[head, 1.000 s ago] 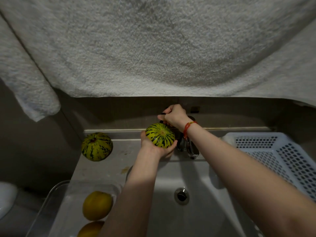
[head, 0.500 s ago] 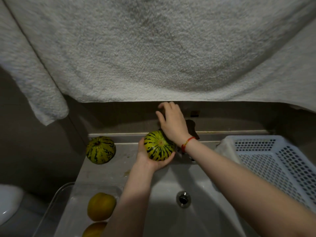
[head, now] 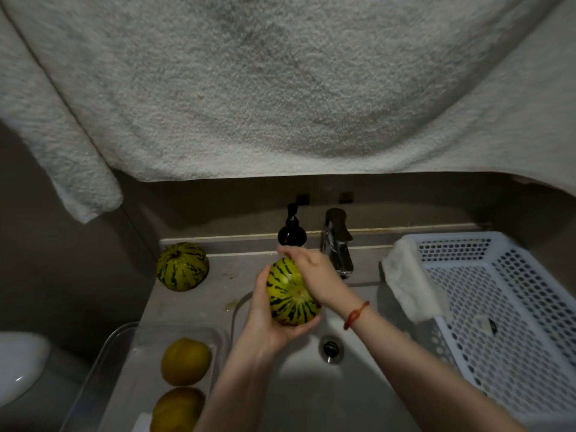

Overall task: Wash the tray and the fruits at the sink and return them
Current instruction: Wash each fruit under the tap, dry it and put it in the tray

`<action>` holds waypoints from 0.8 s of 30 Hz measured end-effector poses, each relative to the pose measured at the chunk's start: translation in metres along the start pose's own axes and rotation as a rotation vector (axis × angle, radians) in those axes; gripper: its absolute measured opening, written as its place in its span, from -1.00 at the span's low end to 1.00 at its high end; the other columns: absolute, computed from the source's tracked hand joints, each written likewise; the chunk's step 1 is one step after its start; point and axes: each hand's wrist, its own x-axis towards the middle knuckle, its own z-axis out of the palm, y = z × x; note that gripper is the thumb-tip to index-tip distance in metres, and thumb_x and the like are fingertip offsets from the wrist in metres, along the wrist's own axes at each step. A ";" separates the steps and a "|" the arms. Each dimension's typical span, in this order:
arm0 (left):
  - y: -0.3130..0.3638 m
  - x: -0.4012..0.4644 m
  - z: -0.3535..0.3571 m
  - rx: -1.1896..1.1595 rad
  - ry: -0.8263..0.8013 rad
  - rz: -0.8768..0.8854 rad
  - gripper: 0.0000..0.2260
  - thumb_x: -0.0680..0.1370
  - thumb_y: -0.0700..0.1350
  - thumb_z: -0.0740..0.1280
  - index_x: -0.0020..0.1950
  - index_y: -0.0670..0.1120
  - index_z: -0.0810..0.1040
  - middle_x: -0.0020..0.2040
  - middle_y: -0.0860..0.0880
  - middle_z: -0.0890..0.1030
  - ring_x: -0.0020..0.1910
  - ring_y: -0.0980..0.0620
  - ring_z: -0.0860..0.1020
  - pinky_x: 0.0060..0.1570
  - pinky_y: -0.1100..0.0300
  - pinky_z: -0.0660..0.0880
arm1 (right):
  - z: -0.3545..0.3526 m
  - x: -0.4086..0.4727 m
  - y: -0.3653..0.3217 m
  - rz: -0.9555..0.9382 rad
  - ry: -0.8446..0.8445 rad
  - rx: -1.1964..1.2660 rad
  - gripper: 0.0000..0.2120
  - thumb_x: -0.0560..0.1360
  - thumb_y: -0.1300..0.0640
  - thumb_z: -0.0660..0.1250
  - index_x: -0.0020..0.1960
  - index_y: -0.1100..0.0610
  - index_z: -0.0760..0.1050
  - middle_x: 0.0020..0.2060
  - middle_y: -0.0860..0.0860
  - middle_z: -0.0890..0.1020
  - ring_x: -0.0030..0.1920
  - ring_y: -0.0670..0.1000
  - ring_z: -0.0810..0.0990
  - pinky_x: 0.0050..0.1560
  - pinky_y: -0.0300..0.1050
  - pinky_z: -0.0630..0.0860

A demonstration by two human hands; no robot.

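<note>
Off the tap (head: 336, 241) now, the right hand (head: 314, 275) lies flat on the melon (head: 293, 296), rubbing it; the left hand (head: 268, 313) cups it over the sink (head: 358, 388) to catch runoff. Tray (head: 124, 338) with two fruits waits at the desk's near-left edge; towel (head: 280, 88) overhead.

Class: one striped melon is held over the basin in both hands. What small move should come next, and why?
Probably turn the striped melon in the left hand while the right hand rubs it: it looks wet, and only its far side is under that hand.
</note>
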 end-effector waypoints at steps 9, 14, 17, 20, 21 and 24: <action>-0.034 -0.007 -0.014 -0.034 -0.068 -0.118 -0.56 0.41 0.21 0.33 -0.14 -0.19 0.62 -0.26 -0.21 0.66 -0.18 -0.19 0.60 -0.45 -0.01 0.58 | 0.002 -0.059 0.026 -0.251 0.080 -0.263 -0.65 0.63 0.09 0.08 0.35 0.14 0.43 0.26 0.04 0.51 0.32 -0.03 0.41 0.32 -0.27 0.26; -0.041 -0.003 -0.015 -0.048 -0.069 -0.071 -0.53 0.46 0.25 0.27 -0.04 -0.17 0.60 -0.10 -0.21 0.65 -0.16 -0.22 0.62 -0.30 -0.06 0.57 | 0.005 -0.074 0.024 0.041 0.148 0.090 -0.67 0.65 0.01 -0.02 0.39 -0.06 0.27 0.27 -0.07 0.42 0.37 -0.05 0.35 0.30 -0.27 0.29; -0.041 -0.004 -0.015 -0.150 -0.153 -0.093 -0.53 0.48 0.24 0.23 -0.05 -0.16 0.63 -0.16 -0.17 0.69 -0.27 -0.15 0.67 -0.29 0.02 0.62 | 0.013 -0.099 0.021 -0.300 0.161 -0.304 -0.55 0.60 -0.01 -0.05 0.48 -0.06 0.07 0.46 -0.09 0.18 0.48 -0.14 0.03 0.48 -0.21 0.00; -0.047 -0.002 -0.011 -0.133 -0.176 -0.091 -0.52 0.44 0.23 0.28 -0.11 -0.19 0.67 -0.18 -0.20 0.68 -0.27 -0.19 0.67 -0.36 -0.06 0.60 | -0.002 -0.080 0.018 -0.386 0.240 -0.373 -0.63 0.59 0.06 0.10 0.37 0.08 0.40 0.32 0.03 0.45 0.36 -0.03 0.33 0.38 -0.16 0.25; -0.048 -0.002 -0.009 -0.114 -0.164 -0.082 -0.50 0.42 0.24 0.29 -0.14 -0.21 0.68 -0.17 -0.23 0.67 -0.25 -0.23 0.66 -0.35 -0.10 0.59 | -0.006 -0.073 0.015 -0.288 0.246 -0.210 -0.69 0.59 0.07 0.17 0.29 0.07 0.48 0.23 -0.01 0.52 0.28 -0.06 0.42 0.29 -0.26 0.33; -0.052 0.002 -0.006 0.009 -0.079 -0.026 -0.48 0.42 0.28 0.28 -0.05 -0.19 0.62 -0.09 -0.25 0.65 -0.10 -0.27 0.59 -0.17 -0.13 0.54 | -0.011 -0.065 0.015 0.187 0.238 0.578 -0.86 0.54 0.09 0.29 0.04 0.06 0.59 -0.04 0.01 0.64 0.03 0.00 0.59 -0.03 -0.29 0.51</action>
